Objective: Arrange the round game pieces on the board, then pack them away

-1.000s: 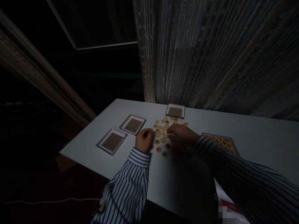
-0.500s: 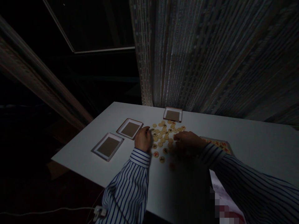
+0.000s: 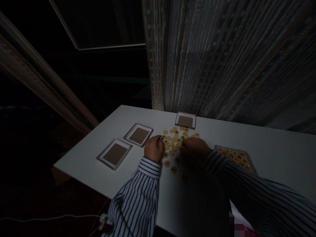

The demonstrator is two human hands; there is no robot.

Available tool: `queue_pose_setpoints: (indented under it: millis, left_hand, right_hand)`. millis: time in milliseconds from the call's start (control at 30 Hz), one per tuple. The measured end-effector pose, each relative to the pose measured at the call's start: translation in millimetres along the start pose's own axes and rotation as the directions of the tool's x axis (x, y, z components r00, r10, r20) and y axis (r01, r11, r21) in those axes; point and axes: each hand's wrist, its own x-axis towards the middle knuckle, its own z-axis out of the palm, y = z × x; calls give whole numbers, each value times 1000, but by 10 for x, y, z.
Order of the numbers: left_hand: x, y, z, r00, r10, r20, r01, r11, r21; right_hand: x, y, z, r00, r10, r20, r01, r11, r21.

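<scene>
Several round, pale wooden pieces (image 3: 171, 144) lie scattered on the white table (image 3: 98, 135), some marked in red or black. My left hand (image 3: 154, 148) rests at their left edge, its fingers curled; whatever they hold is too small to make out. My right hand (image 3: 195, 146) is over the right part of the pieces, fingertips pinched together and pointing left, their contents hidden. To its right, a tray (image 3: 250, 161) holds several pieces with red marks.
Two shallow trays with brown bottoms, one nearer (image 3: 115, 154) and one farther (image 3: 138, 135), lie left of my left hand. Another such tray (image 3: 185, 120) is at the back edge by the curtain (image 3: 192, 59). A white cable (image 3: 61, 217) hangs at lower left.
My right hand has moved left over the pieces, uncovering more of the tray of red-marked pieces. My left hand stays beside the pieces. The view has shifted slightly.
</scene>
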Motion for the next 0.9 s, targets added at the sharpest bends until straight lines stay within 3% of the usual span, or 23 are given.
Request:
queue_pose_setpoints:
  millis: [467, 567, 667, 767, 900]
  left_hand:
    - [-41, 52, 22, 999, 33, -1, -33, 997, -69]
    - [-38, 49, 25, 998, 55, -32, -58, 993, -107]
    - [-41, 59, 32, 992, 104, -77, -115, 982, -153]
    - [-59, 96, 26, 978, 172, -116, -192, 961, -200]
    - [-97, 158, 2, 955, 262, -139, -291, 919, -264]
  right_hand:
    - [24, -34, -5, 999, 47, 7, -47, 999, 4]
    - [20, 9, -44, 997, 82, -13, -80, 994, 79]
    - [35, 74, -85, 990, 136, -36, -122, 955, 271]
    - [64, 129, -101, 995, 96, -21, -66, 805, 590]
    - [68, 132, -124, 998, 53, 14, -37, 460, 887]
